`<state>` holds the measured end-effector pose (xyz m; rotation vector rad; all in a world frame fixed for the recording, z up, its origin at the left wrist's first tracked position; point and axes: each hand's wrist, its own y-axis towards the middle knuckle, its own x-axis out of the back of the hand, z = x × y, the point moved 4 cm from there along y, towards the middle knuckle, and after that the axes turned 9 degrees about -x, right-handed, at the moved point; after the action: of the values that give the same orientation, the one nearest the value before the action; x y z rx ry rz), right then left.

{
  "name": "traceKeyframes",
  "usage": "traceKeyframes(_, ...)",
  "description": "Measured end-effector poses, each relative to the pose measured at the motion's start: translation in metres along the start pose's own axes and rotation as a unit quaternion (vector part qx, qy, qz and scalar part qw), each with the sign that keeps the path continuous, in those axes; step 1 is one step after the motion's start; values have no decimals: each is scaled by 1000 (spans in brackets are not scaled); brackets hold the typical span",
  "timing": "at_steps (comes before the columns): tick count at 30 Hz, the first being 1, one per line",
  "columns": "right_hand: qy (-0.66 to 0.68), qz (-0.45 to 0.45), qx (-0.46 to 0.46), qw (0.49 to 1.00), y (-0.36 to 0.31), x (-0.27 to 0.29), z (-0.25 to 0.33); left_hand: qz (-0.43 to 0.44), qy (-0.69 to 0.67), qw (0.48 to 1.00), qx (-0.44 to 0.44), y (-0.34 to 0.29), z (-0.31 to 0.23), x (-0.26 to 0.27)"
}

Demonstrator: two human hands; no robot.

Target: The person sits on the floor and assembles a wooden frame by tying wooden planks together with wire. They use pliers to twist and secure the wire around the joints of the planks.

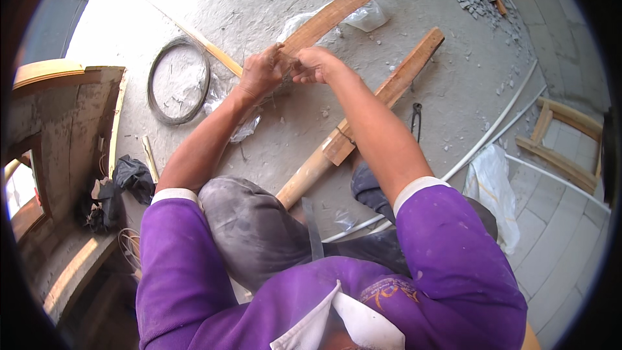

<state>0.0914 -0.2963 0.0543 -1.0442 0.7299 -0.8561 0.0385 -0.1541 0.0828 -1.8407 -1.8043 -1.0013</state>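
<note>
My left hand (262,72) is closed beside the near end of a brown wooden plank (343,10). My right hand (312,66) meets it there, fingers bent into a pinch. Something thin and dark, perhaps wire, shows faintly between them; I cannot make out what either hand grips. To their right a second wooden board (409,68) overlaps a pale round pole (303,174), with a dark wire tie around the overlap. The pole slants down to my knee. A coil of dark wire (151,84) lies flat on the floor left of my hands.
Dark pincers (416,122) lie right of my right forearm. Clear plastic (368,17) sits by the plank. A thin wooden strip (217,54) ends near my left hand. White pipes (495,133), a white sack (495,188) and a wooden frame (564,116) occupy the right; wooden formwork (65,123) stands left.
</note>
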Motion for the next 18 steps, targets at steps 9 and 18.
traceKeyframes(9,-103,64,2,993,16,2,10,22,-26,999,23,-6,-11,1)
traceKeyframes(18,-53,137,-3,989,16,5,12,24,44,995,-86,-2,0,-6)
